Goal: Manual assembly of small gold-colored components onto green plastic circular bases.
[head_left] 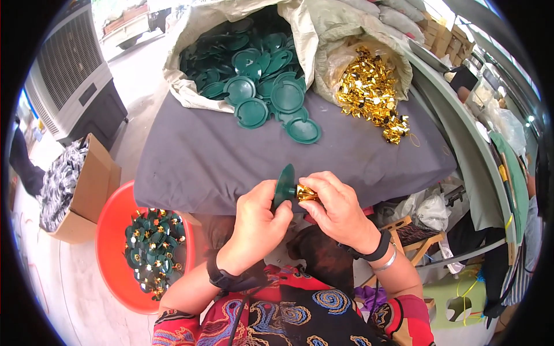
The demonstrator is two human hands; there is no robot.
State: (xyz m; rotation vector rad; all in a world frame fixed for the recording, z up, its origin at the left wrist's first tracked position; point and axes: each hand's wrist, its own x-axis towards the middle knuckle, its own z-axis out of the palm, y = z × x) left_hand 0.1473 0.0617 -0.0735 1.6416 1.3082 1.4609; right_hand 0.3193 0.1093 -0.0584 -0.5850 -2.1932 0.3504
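Observation:
My left hand (258, 214) is closed on a green plastic disc (284, 183), which stands on edge in its fingers. Opposite it, my right hand (339, 212) pinches a shiny gold piece (306, 193) against the middle of the disc's right face. Both hands are over the near edge of the grey cloth-covered table (202, 155). Loose green discs (252, 113) spill onto the cloth from a white sack (179, 86) at the far side. To its right, gold pieces (369, 86) pour out of a second sack (401, 57).
On the lower left, a red tub (112, 248) holds green discs with gold pieces on them. A cardboard box (95, 179) of silvery pieces and a grey air cooler (72, 75) stand beyond it. A curved metal rail (461, 127) borders the right side, near a pale green stool (461, 300).

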